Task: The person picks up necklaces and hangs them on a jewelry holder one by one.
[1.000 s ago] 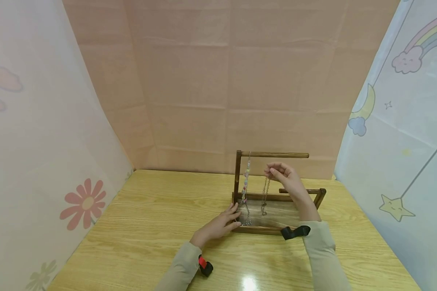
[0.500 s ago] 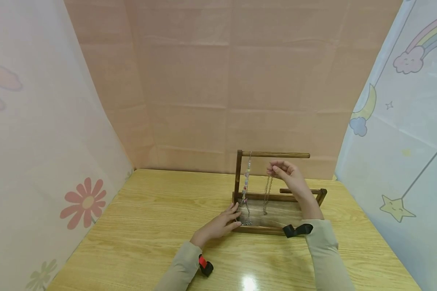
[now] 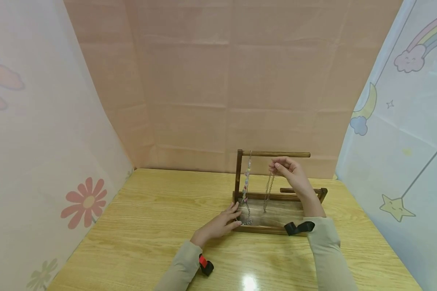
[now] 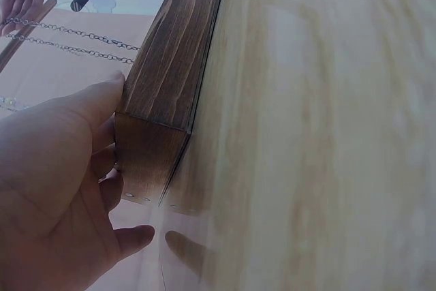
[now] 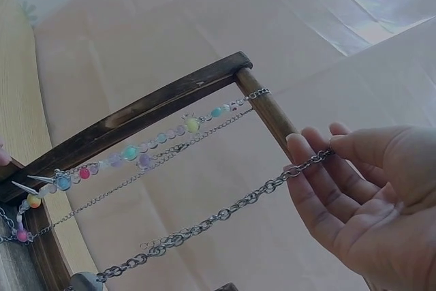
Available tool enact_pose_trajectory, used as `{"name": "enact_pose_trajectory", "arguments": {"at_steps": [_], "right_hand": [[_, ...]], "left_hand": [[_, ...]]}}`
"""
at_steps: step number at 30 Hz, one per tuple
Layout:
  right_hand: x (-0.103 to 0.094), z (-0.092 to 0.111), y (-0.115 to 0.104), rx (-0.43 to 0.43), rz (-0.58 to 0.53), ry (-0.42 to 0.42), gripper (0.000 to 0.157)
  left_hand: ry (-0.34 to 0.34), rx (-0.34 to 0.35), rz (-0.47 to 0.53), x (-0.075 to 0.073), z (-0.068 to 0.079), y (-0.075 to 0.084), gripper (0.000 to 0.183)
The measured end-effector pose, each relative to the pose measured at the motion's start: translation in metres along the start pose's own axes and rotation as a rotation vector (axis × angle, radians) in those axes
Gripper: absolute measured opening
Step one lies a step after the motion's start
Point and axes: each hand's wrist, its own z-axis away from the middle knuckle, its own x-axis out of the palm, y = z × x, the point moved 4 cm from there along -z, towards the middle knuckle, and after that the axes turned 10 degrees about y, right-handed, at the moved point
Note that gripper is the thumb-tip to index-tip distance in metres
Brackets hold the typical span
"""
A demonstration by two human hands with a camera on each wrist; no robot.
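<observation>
My right hand point(image 3: 294, 176) pinches a silver chain necklace point(image 3: 268, 192) between thumb and fingertips. The chain point(image 5: 225, 215) hangs doubled above the tray of a dark wooden jewellery stand point(image 3: 276, 154), below its upper bar. A round pendant point(image 5: 85, 281) shows at its lower end in the right wrist view. From the left part of that bar hangs a beaded necklace point(image 5: 129, 152) with coloured beads, its lower end lying in the tray. My left hand point(image 3: 218, 224) rests against the tray's left end, fingers mostly straight; the left wrist view shows it touching the wooden corner point(image 4: 153, 148).
A shorter, lower bar point(image 3: 287, 190) juts from the stand's right post point(image 3: 322, 196). The stand is on a wood-grain table point(image 3: 160, 214). A pinkish-beige backdrop point(image 3: 189, 89) rises behind, with printed white sheets point(image 3: 397, 153) at both sides.
My right hand has moved slightly right and up with the chain necklace, whose lower end has risen a little. The left hand and the stand stay in place.
</observation>
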Motion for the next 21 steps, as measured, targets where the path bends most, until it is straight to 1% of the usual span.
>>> {"name": "enact_pose_trajectory", "arguments": {"at_steps": [7, 16, 21], "right_hand": [[-0.003, -0.001, -0.003, -0.011, 0.022, 0.016, 0.029], [0.0, 0.003, -0.024, -0.026, 0.022, 0.018, 0.028], [-0.001, 0.003, -0.027, -0.026, 0.025, 0.019, 0.027]], "left_hand": [[0.0, -0.003, -0.003, 0.0, 0.001, -0.001, 0.057], [-0.009, -0.004, -0.003, 0.001, 0.001, -0.001, 0.056], [-0.011, -0.004, 0.002, 0.0, 0.001, -0.001, 0.056]]}}
